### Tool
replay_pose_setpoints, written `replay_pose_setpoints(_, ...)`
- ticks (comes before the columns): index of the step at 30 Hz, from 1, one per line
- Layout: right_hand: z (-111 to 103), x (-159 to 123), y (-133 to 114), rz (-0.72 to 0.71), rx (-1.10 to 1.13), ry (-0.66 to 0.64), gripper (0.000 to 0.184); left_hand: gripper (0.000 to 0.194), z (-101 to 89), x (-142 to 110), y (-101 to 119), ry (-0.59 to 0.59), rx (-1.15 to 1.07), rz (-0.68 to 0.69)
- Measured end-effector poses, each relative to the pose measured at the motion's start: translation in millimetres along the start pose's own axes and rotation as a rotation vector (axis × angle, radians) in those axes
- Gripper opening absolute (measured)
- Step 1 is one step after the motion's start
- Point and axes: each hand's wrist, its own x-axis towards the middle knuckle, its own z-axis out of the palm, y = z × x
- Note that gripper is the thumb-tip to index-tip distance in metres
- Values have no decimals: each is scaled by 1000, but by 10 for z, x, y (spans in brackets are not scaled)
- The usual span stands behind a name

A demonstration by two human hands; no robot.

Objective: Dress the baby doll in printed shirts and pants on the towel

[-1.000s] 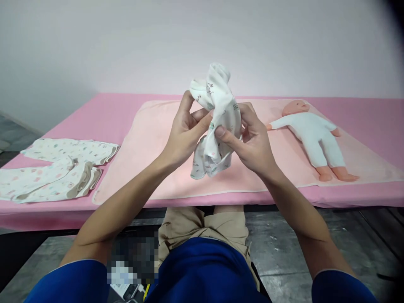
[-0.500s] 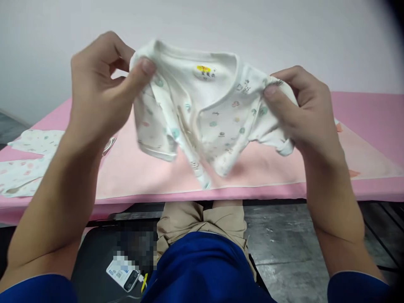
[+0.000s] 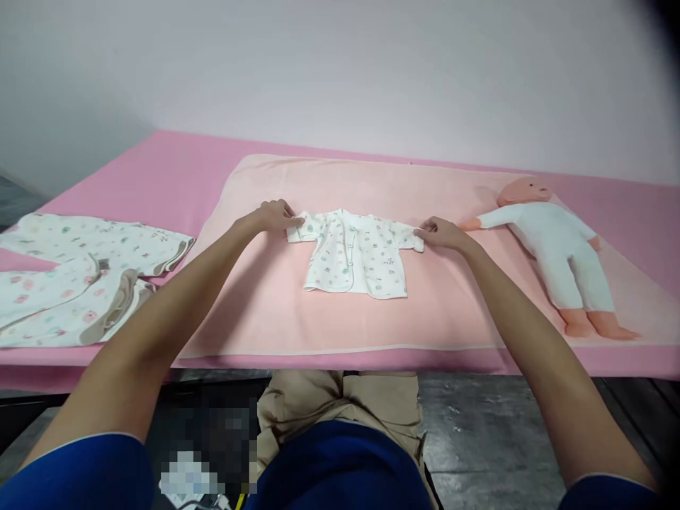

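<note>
A small white baby shirt (image 3: 355,255) with a scattered print lies spread on the peach blanket (image 3: 340,326), its front opening facing up and the neckline toward the wall. My left hand (image 3: 275,216) pinches the cuff of the sleeve on the left. At the other side my right hand (image 3: 440,232) has its thumb and fingers on the end of the right sleeve. Both sleeves are stretched out sideways between my hands. The undersides of my fingers are partly hidden.
A baby doll (image 3: 557,248) in white lies on the blanket's right side. Printed baby clothes (image 3: 95,255) with beige trim lie at the left on the pink table cover (image 3: 175,170). A pale wall (image 3: 372,78) stands behind. Below left is a partly blurred device (image 3: 191,482).
Bunched in my hands at first, the shirt was opened out in the air. It has since come down flat onto the blanket, and my hands have moved out to the sleeve ends.
</note>
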Motion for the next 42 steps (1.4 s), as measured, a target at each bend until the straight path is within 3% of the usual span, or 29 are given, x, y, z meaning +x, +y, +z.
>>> replay_pose_setpoints(5,10,0,160,163,213,-53,53,76,-133,-92,-147,-82,-139,-26)
replay_pose_setpoints(8,21,139,113,99,449,8,55,74,-267,-42,-109,-92,-291,-6)
replay_pose_setpoints(10,28,267,104,27,474,100,54,73,-301,21,-75,-44,-407,8)
replay_pose_setpoints(15,146,506,192,-7,334,285,52,74,-89,197,-40,150,-499,-11)
replay_pose_setpoints(18,306,500,274,-7,278,264,55,68,143,263,-78,249,-448,33)
replay_pose_setpoints(21,421,449,323,-95,260,243,56,59,284,296,-142,311,-372,121)
replay_pose_setpoints(27,449,453,338,-69,240,351,55,53,259,313,-186,278,-300,120)
replay_pose_setpoints(31,428,428,318,-100,59,422,47,52,245,316,-180,292,-277,69)
replay_pose_setpoints(35,383,261,13,-236,-99,564,38,60,230,298,-152,474,-304,156)
replay_pose_setpoints(37,422,110,-287,-267,-62,530,28,65,199,272,-26,565,-315,228)
replay_pose_setpoints(38,473,21,-456,-274,-21,472,23,66,185,260,82,558,-308,255)
replay_pose_setpoints(39,549,-73,-624,-289,27,374,19,65,181,250,219,506,-292,274)
replay_pose_setpoints(42,883,-334,-1027,-360,78,-37,18,58,274,256,733,208,-206,310)
